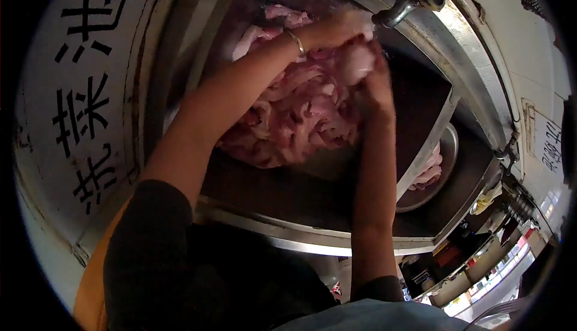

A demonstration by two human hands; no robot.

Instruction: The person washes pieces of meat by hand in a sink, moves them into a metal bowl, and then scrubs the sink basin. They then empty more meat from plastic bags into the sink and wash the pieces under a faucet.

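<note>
A large heap of raw pink meat pieces [300,112] lies in the sink basin [264,202], in what looks like a shallow vessel whose rim is mostly hidden. Over the heap's upper right part, just below the tap, is my left hand [344,29], with a bracelet on its wrist. Its fingers are smeared by motion and glare. My right hand [377,85] is closed around the side of a pale, shiny piece of meat [359,63] that shows between both hands.
A metal tap [415,0] juts over the basin near my hands. Beyond the metal divider [428,142] on the right, a round metal bowl [449,169] holds more meat [428,172]. A white sign [90,91] with black characters hangs at the left.
</note>
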